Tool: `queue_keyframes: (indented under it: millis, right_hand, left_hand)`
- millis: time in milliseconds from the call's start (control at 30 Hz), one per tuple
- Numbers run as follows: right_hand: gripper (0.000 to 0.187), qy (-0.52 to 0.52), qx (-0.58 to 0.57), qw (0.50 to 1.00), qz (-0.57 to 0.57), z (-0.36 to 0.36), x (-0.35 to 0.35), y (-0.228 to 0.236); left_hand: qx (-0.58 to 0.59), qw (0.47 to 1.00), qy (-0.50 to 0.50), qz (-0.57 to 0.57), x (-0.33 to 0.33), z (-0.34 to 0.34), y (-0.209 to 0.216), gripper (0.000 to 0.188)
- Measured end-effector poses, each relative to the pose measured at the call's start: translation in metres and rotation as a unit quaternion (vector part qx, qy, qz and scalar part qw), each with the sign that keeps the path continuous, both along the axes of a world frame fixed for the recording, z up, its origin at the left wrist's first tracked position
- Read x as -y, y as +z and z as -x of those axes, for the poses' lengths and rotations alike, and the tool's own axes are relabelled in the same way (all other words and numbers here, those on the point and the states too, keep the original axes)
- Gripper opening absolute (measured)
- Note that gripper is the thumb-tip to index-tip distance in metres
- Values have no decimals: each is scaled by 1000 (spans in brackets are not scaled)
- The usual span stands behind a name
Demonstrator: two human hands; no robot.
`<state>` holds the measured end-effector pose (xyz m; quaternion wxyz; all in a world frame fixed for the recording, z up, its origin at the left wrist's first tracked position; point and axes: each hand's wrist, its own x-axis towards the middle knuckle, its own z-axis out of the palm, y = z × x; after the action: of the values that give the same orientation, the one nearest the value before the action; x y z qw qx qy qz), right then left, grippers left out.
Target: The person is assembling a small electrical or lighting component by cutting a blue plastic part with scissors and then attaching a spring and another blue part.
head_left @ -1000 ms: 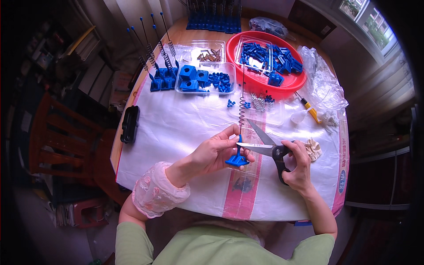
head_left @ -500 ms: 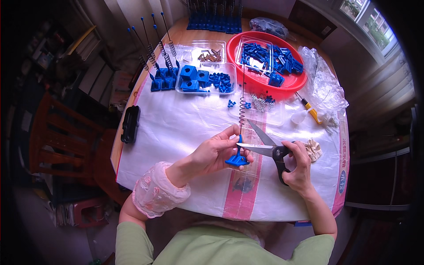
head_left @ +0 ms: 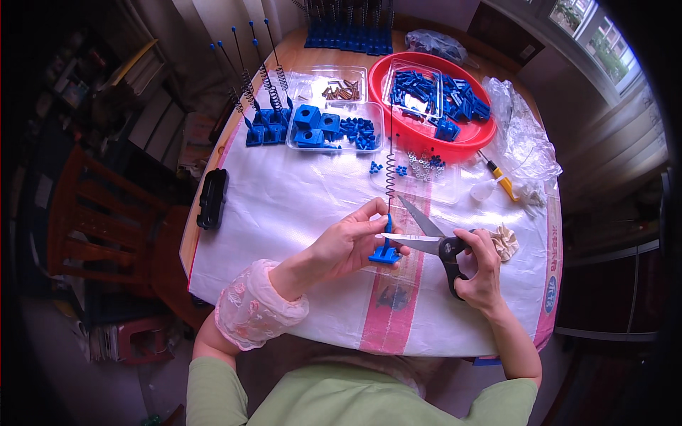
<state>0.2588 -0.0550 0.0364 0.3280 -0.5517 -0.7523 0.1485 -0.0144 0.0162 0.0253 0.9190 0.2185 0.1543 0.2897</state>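
Note:
My left hand (head_left: 355, 241) pinches a blue plastic base piece (head_left: 385, 254) by its narrow stem. A thin dark wire with a spring coil (head_left: 390, 174) rises upright from that stem. In my right hand (head_left: 481, 266) is a pair of scissors (head_left: 419, 243) with black handles, its blades spread apart and pointing left. The lower blade reaches across the blue stem by my left fingertips; whether it touches cannot be told. The upper blade points up and left, apart from the wire.
Finished-looking spring pieces (head_left: 267, 126) stand at the far left, beside a clear box of blue parts (head_left: 312, 147). A red basin (head_left: 455, 150) holds more blue parts. Small rings (head_left: 424, 165), a yellow-handled tool (head_left: 505, 182), crumpled cloth (head_left: 505, 243) and a black case (head_left: 212, 199) lie around.
The blue base has turned slightly and shifted a little right in my left fingers. The scissors stay spread, nearly in the same place. The whole view has shifted slightly.

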Motion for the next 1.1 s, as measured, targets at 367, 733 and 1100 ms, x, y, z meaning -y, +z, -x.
queue_keyframes:
  millis: [367, 733, 1100]
  right_hand:
    - [59, -14, 4, 1000, -10, 2, -1, 0]
    - [60, -19, -2, 1000, -7, 1, 0, -1]
    - [60, -4, -9, 1000, -7, 0, -1, -1]
  left_hand:
    - [-8, 1000, -5, -12, -1, 0, 1, 8]
    - [15, 1000, -13, -14, 2, -1, 10, 8]
    - [42, 999, -25, -5, 0, 1, 2, 10]
